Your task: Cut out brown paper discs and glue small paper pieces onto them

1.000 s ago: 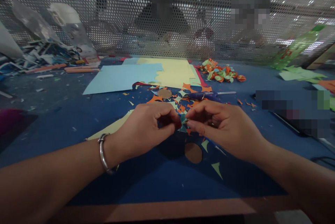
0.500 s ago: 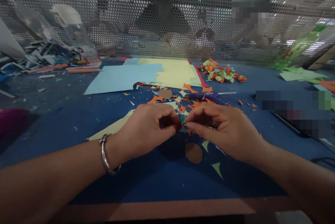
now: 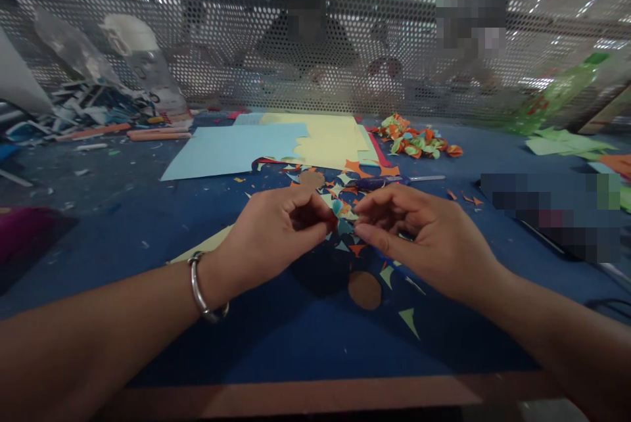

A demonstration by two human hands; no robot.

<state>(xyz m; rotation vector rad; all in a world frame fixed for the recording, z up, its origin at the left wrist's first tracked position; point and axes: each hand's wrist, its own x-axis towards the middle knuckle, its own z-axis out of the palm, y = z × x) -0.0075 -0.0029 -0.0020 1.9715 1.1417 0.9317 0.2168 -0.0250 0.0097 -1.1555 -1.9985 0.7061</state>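
Teal paper is showing between my two hands: I am holding a small curled piece (image 3: 344, 226) above the middle of the blue table (image 3: 276, 350). My left hand (image 3: 271, 228) is pinching it at the left edge, thumb and forefinger closing together. My right hand (image 3: 428, 231) is hovering just beside it, thumb and forefinger standing a narrow gap apart; whether those tips are touching the paper, I cannot tell. I am wearing a silver bracelet (image 3: 197, 287) on my left wrist.

Below my hands, a brown disc (image 3: 365, 290) is lying flat, with a pale green sliver (image 3: 409, 322) resting near it, to the right. Orange scraps (image 3: 357, 167) and other cut bits are scattering beyond my fingers, and a dark-handled tool (image 3: 379, 182) is lying among them. Farther back, a light blue sheet (image 3: 227, 149) is partly covering a yellow sheet (image 3: 330, 139). To the right of these, a heap of curled paper pieces (image 3: 419, 142) is sitting in orange and green. Perforated metal screen (image 3: 221, 34) is running behind everything.
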